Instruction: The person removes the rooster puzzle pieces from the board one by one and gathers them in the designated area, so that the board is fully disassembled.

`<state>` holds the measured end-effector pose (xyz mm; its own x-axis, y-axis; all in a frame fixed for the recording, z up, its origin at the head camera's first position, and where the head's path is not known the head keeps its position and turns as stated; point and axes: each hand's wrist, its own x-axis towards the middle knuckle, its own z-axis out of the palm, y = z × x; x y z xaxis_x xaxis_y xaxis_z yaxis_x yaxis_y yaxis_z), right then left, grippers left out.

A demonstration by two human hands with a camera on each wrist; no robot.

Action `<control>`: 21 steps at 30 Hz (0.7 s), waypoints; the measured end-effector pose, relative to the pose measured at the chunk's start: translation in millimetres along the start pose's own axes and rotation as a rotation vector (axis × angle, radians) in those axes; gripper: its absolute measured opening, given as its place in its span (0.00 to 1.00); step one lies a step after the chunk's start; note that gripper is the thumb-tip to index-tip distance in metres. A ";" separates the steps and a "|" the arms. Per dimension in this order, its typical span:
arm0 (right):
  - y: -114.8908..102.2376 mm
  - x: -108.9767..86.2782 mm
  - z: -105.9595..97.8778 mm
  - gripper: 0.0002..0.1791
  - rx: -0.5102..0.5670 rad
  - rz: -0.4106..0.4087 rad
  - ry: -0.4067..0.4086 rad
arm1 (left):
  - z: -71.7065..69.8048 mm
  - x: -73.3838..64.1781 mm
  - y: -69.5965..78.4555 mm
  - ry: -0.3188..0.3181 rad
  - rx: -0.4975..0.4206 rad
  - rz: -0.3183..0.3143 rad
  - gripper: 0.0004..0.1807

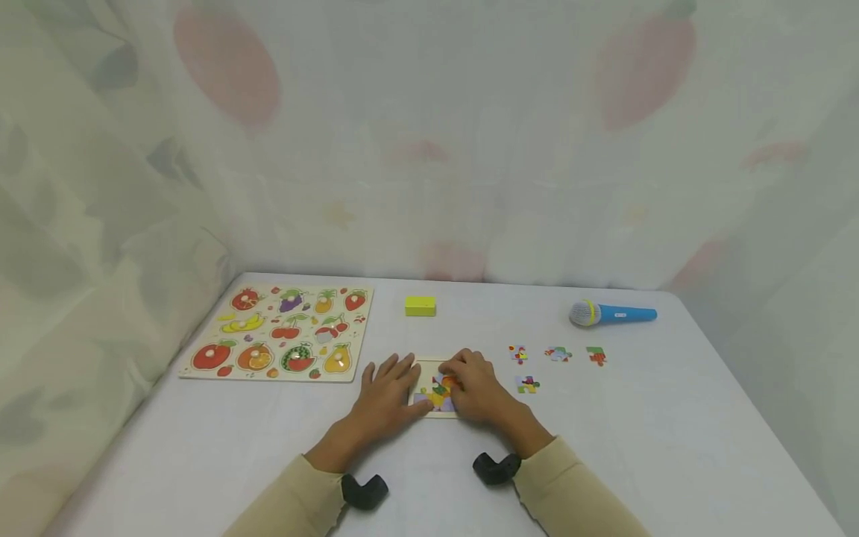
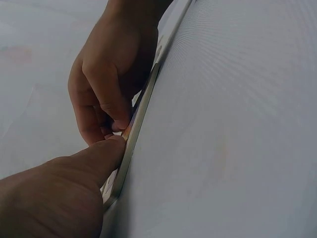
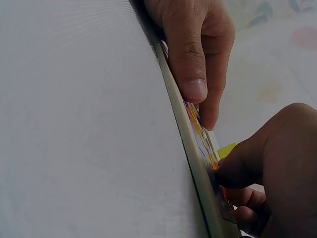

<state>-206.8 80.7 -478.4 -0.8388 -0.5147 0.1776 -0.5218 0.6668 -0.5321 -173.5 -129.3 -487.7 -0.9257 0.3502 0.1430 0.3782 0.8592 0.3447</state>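
A small wooden puzzle tray [image 1: 439, 416] lies on the table with several colourful jigsaw pieces [image 1: 436, 400] fitted in its lower part. My left hand [image 1: 385, 399] rests at the tray's left side, fingers stretched out and spread, its thumb on the lower pieces. Over the right part of the tray, my right hand [image 1: 478, 389] has its fingers curled at an orange-red puzzle piece [image 1: 450, 381]. In the right wrist view, the right thumb and fingers [image 3: 237, 168] pinch down at the tray's surface, and they hide most of that piece.
Loose jigsaw pieces [image 1: 558, 354] lie to the tray's right. A wooden fruit peg board [image 1: 275, 335] is at the back left. Behind the tray sits a yellow block [image 1: 420, 306]; a blue toy microphone [image 1: 614, 313] lies at the back right. Patterned curtains [image 1: 429, 149] hang behind the table.
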 end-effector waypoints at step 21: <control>6.1 -0.7 1.5 0.24 0.068 -0.054 0.047 | 0.8 0.7 -0.8 -0.004 0.004 -0.004 0.39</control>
<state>-209.1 84.4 -483.1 -0.8168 -0.5221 0.2453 -0.5562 0.5998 -0.5752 -174.4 -129.4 -488.7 -0.9273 0.3481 0.1376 0.3743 0.8619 0.3420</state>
